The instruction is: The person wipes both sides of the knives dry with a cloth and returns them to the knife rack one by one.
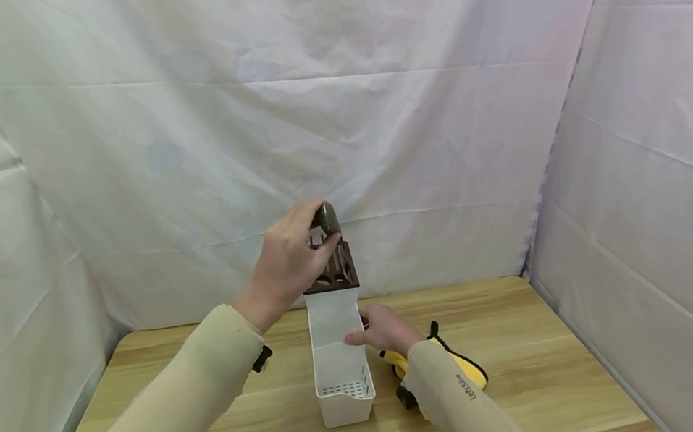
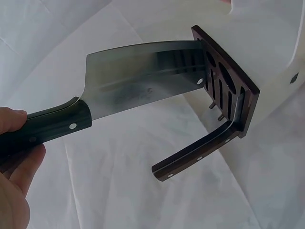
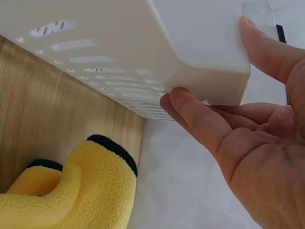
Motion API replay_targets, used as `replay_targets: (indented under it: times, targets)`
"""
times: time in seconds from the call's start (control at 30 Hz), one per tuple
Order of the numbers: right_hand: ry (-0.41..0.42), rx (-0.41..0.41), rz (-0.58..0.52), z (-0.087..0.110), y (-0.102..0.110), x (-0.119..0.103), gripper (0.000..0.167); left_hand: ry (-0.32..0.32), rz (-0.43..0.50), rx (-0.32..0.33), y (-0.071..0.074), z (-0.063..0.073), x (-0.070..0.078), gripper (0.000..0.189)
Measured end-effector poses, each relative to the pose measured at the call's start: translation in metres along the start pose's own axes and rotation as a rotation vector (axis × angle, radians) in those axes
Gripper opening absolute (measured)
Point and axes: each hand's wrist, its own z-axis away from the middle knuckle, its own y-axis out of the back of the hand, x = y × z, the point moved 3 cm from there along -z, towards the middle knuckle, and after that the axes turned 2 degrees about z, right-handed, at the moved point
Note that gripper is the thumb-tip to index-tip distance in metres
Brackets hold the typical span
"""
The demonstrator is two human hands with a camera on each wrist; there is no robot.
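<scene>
My left hand [image 1: 286, 257] grips a cleaver [image 2: 147, 76] by its dark riveted handle, above the knife holder. The far end of its broad blade meets the brown slotted top [image 2: 248, 107] of the holder; how deep it sits in the slot, I cannot tell. Another knife, with a brown riveted handle [image 2: 195, 155], stands in a slot at the edge of that top. The tall white knife holder [image 1: 334, 320] stands upright on the table. My right hand [image 3: 267, 119] holds its side, thumb on one face and fingers bent round the edge.
A yellow cloth with black trim [image 1: 472, 371] lies on the wooden table [image 1: 268, 416], to the right of the holder under my right forearm. At the holder's front foot is a low perforated compartment [image 1: 348, 409]. White sheeting [image 1: 375, 132] hangs behind and at both sides.
</scene>
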Motion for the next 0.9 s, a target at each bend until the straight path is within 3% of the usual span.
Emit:
replay_targets:
  times: [0.17,0.47,0.67,0.9]
  targets:
    - [-0.025,0.010,-0.012,0.001,-0.001,0.000,0.035,0.019,0.021,-0.009,-0.003,-0.003,-0.004,0.040]
    - [-0.042,0.012,-0.033,0.002,0.000,-0.007,0.035,0.063,0.054,0.029,-0.006,-0.006,-0.011,0.043]
    - [-0.074,0.033,-0.039,0.005,0.006,-0.010,0.035,0.117,0.070,0.006,-0.012,-0.016,-0.014,0.042]
    - [-0.073,0.038,-0.024,0.009,0.012,-0.011,0.036,0.134,0.105,0.013,-0.016,-0.030,-0.016,0.040]
